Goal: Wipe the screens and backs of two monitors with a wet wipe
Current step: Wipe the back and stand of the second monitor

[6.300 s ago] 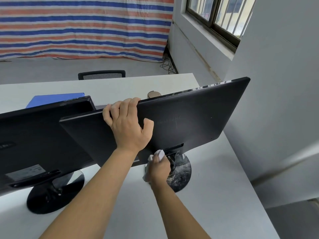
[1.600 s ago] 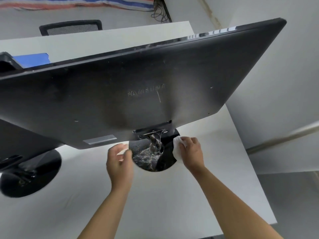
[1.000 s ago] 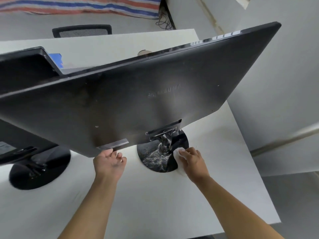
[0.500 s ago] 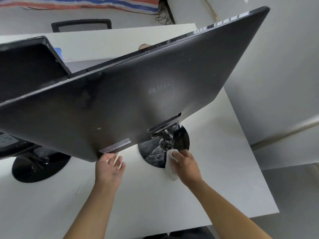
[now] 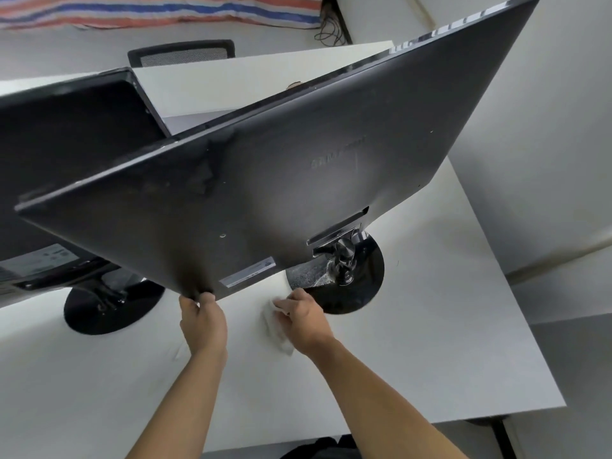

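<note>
- Near monitor (image 5: 298,180): stands on the white bench (image 5: 430,342) with its dark back toward the camera. The panel runs at a slant from lower left to upper right. Dull smears show on the upper left part of the back.
- Round base (image 5: 361,286): a glossy black disc under the near monitor, carrying the short neck. Its surface shows grey streaks to the left of the neck.
- Left hand (image 5: 202,321): grips the lower left corner of the near monitor. The thumb and fingers curl round the bottom edge.
- Right hand (image 5: 304,321): fingers bent over the wet wipe (image 5: 273,321), pinning it under the palm. The fingertips lie just beside the front left rim of the round base.
- Wet wipe: white and crumpled, lying on the bench between the two hands. It is partly covered by the right hand.
- Second monitor (image 5: 66,134): stands to the left, back toward the camera, partly overlapped by the near monitor. Its own black base (image 5: 109,309) rests on the bench.
- Background: a black chair back (image 5: 182,53) beyond the bench, and a striped sheet (image 5: 149,9) on the far wall.
</note>
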The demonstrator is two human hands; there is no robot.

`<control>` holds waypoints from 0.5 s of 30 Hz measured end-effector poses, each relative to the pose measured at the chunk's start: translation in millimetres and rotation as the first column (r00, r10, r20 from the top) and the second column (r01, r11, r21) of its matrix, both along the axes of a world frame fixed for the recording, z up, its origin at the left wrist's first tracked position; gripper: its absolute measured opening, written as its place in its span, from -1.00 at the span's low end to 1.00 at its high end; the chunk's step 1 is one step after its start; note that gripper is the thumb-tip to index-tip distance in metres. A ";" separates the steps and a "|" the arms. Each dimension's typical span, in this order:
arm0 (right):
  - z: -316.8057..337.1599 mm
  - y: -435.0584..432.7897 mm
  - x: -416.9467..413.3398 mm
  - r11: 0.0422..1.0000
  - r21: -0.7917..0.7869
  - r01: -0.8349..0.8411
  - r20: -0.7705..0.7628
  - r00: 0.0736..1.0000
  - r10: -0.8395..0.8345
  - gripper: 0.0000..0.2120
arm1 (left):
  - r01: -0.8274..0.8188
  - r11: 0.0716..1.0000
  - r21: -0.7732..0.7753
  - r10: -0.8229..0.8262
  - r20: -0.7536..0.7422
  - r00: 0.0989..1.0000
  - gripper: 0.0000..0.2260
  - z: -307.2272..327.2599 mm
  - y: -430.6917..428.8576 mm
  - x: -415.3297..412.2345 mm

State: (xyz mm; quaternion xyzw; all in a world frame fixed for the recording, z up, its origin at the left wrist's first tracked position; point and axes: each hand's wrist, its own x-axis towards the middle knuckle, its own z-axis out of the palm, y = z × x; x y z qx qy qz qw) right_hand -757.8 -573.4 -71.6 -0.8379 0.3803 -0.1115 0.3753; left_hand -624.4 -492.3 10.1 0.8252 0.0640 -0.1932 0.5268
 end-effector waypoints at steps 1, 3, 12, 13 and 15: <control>4.4 0.6 -6.3 0.999 -0.015 0.049 0.058 0.997 -0.048 -0.77 | 0.005 1.000 0.007 -0.005 -0.005 1.000 -0.70 1.0 0.6 -2.0; 6.7 -2.6 -33.8 0.971 -0.032 0.236 0.149 0.962 -0.229 -0.75 | 0.008 1.000 0.017 -0.008 -0.017 1.000 -0.68 1.4 0.7 -5.1; -13.9 -41.8 -54.7 0.685 -0.010 0.729 0.047 0.684 -0.728 -0.74 | -0.029 1.000 0.003 0.029 0.043 0.999 -0.70 -1.4 -0.6 -18.3; -14.4 -36.5 -54.1 0.724 -0.024 0.689 0.037 0.725 -0.688 -0.74 | -0.032 0.999 0.009 0.032 0.041 0.999 -0.70 -1.3 0.2 -19.6; -9.8 -34.8 -70.8 0.851 -0.034 0.523 0.011 0.852 -0.523 -0.75 | -0.044 0.999 0.005 0.044 0.042 0.998 -0.70 1.0 -0.5 -20.3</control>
